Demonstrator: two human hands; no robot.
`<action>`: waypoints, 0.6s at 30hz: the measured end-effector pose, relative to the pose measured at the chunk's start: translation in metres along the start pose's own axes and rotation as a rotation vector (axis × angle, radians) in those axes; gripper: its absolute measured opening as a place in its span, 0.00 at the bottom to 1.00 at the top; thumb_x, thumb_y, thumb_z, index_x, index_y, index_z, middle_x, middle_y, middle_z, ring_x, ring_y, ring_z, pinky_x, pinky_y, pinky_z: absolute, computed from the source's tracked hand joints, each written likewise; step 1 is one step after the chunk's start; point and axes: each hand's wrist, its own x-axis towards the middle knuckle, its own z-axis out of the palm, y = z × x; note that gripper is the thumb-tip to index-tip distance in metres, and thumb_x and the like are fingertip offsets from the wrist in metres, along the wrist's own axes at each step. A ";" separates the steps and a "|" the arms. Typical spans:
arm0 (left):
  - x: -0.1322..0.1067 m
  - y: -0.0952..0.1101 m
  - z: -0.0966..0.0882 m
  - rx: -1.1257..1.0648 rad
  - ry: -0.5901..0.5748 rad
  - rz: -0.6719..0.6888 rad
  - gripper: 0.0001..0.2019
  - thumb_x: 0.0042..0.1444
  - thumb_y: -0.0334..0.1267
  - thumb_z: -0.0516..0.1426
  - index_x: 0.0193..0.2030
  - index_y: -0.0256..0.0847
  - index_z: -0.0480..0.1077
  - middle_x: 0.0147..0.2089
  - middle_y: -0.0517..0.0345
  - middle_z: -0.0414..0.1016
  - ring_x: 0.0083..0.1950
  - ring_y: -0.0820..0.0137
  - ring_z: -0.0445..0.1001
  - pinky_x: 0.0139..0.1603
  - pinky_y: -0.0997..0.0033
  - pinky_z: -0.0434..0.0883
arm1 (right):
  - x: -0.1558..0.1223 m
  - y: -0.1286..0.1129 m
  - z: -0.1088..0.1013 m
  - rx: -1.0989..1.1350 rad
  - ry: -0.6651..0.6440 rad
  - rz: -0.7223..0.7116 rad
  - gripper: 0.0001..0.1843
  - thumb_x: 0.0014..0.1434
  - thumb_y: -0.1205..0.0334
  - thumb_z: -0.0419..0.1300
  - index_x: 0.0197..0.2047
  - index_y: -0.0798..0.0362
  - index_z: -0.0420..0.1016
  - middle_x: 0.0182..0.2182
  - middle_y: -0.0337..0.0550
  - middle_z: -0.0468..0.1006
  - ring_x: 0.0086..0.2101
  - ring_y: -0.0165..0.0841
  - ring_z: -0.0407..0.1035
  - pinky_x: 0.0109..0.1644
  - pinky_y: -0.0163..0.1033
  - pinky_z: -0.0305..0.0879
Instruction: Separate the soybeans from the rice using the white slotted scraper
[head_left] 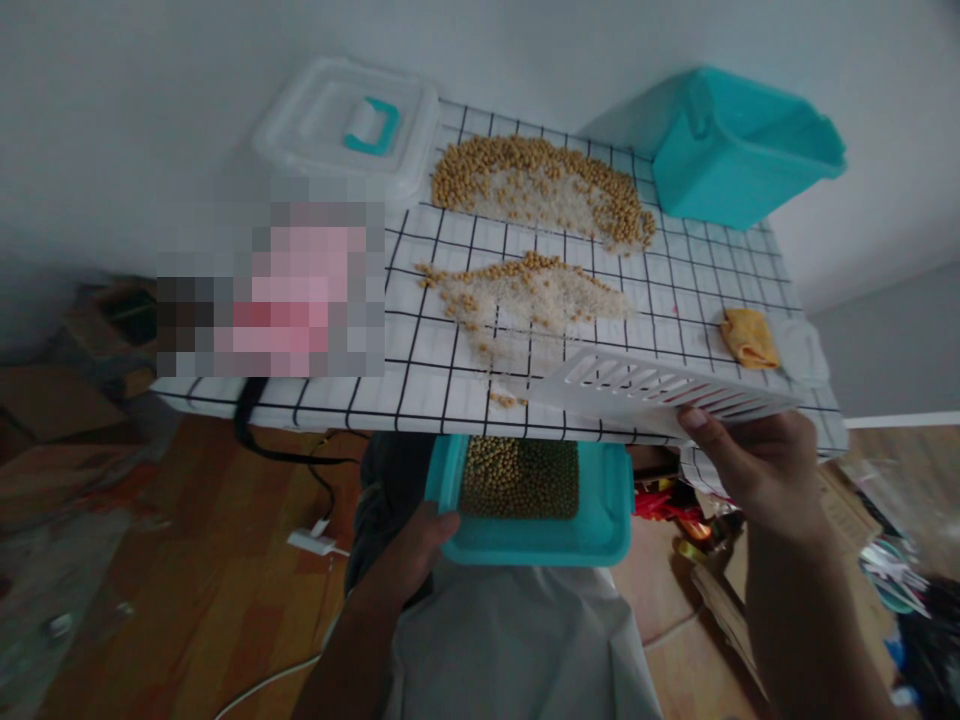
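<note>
Right hand pinches slotted panel; left hand grips teal bin — beans inside.

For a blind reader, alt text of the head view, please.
The right hand holds a white slotted plate at a gridded table spread with beans and pale grains; the left hand grips a teal bin of beans below.

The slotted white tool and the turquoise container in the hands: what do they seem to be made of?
Slotted white tool: probably matte plastic, given its thin body and regular slots.
Turquoise container: likely smooth plastic, given its rounded, evenly coloured rim.
</note>
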 end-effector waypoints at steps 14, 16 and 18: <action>0.004 -0.012 -0.007 0.035 0.046 0.040 0.14 0.54 0.51 0.59 0.40 0.44 0.74 0.35 0.57 0.80 0.42 0.56 0.78 0.47 0.58 0.72 | -0.011 -0.002 -0.005 0.043 -0.056 0.005 0.04 0.58 0.61 0.69 0.39 0.44 0.84 0.23 0.37 0.81 0.21 0.33 0.73 0.22 0.37 0.69; 0.004 -0.010 -0.006 0.061 0.064 0.028 0.14 0.53 0.51 0.59 0.39 0.44 0.74 0.34 0.57 0.80 0.42 0.55 0.78 0.47 0.57 0.72 | -0.007 -0.002 -0.002 0.055 -0.020 0.006 0.03 0.58 0.60 0.68 0.38 0.44 0.84 0.24 0.38 0.82 0.24 0.36 0.75 0.25 0.38 0.72; 0.003 -0.007 -0.004 0.066 0.060 0.024 0.15 0.53 0.52 0.60 0.39 0.44 0.74 0.35 0.56 0.81 0.42 0.55 0.78 0.47 0.57 0.72 | -0.002 -0.002 0.002 0.067 -0.010 0.019 0.03 0.59 0.58 0.68 0.38 0.44 0.84 0.25 0.40 0.83 0.27 0.38 0.77 0.28 0.40 0.74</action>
